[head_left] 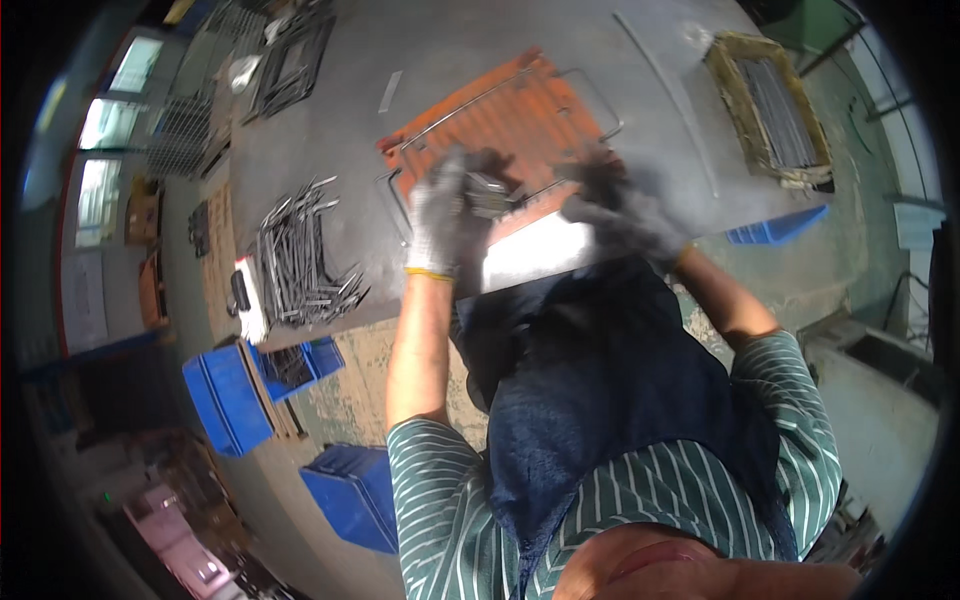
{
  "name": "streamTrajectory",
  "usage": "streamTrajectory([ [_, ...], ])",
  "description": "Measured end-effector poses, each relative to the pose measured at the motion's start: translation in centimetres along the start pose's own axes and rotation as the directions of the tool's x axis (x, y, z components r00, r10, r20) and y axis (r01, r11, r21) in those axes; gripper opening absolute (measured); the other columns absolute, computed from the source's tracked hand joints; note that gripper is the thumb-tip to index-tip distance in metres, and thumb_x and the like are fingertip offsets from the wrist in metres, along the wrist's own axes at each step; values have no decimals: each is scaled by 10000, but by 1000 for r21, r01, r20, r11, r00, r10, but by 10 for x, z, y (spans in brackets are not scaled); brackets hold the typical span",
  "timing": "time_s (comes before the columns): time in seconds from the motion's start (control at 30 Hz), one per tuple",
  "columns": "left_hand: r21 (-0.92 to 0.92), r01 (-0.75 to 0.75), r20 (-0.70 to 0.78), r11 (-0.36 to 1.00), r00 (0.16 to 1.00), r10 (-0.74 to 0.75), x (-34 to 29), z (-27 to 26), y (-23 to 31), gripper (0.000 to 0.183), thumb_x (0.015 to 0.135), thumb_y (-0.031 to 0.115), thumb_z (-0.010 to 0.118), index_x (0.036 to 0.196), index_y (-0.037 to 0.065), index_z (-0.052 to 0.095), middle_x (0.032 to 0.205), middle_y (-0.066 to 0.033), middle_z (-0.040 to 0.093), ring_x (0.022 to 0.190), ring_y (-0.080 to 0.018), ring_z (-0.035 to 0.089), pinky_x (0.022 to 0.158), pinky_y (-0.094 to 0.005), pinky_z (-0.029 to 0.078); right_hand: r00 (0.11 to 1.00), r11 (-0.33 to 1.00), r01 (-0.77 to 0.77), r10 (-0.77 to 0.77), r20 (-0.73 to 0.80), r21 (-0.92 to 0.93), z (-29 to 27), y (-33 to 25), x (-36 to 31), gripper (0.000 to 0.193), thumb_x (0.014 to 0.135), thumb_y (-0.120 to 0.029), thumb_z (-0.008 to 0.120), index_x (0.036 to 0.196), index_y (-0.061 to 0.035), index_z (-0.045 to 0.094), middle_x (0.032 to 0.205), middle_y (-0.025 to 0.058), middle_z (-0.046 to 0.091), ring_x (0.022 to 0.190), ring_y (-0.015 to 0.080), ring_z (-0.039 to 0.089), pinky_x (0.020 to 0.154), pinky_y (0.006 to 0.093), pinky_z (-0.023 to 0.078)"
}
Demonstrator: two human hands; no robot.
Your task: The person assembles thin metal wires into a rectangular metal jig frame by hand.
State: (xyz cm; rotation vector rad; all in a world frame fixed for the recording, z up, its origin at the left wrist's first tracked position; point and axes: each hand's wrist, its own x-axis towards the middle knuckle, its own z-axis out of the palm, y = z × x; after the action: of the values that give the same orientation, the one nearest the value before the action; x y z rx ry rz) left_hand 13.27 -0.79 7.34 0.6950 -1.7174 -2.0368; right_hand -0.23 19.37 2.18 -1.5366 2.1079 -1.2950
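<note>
On the metal table lies an orange ridged board (500,110) with bent metal rods (470,108) across it, some looping past its sides. Over its near left part, my left hand (440,212), in a grey glove, closes on small grey metal pieces (490,194); their exact shape is blurred. My right hand (630,215), gloved too, is at the board's near right corner. Motion smears its fingers, and whether they hold anything does not show. A bright, shiny patch (540,252) lies between the hands at the table's near edge.
A heap of bent metal rods (300,255) lies left on the table, beside a white glove (250,295). Dark frames (290,65) sit far left. At the right stands a worn box of metal strips (775,110); a long thin rod (668,100) lies nearby. Blue bins (228,400) stand below the table.
</note>
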Motion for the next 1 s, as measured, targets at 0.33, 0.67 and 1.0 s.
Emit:
streamTrajectory([
  [0.33,347,252,54,904,956,-287,62,77,-38,378,860,330,624,919,-43,616,766,-135,650,698,-223,637,636,-344,517,819,810,-516,562,-117,280,-9,-12,5,375,934,-356,489,1103,-37,587,835,101,657,601,161,627,596,308,494],
  [0.67,924,-375,361,-72,795,487,87,67,-67,404,858,429,544,1136,139,583,1143,-114,591,1112,-278,531,986,-440,384,770,769,-638,638,-8,33,12,19,15,491,927,-477,416,1216,-100,541,1086,169,625,994,369,598,829,471,462],
  [1.0,883,-439,467,-168,778,420,86,81,-61,389,853,322,538,1186,123,521,1097,-110,573,1047,-272,537,974,-433,380,832,981,-189,143,-535,-32,-2,29,5,534,814,-385,649,1265,-157,476,1215,152,503,1064,334,518,900,490,417],
])
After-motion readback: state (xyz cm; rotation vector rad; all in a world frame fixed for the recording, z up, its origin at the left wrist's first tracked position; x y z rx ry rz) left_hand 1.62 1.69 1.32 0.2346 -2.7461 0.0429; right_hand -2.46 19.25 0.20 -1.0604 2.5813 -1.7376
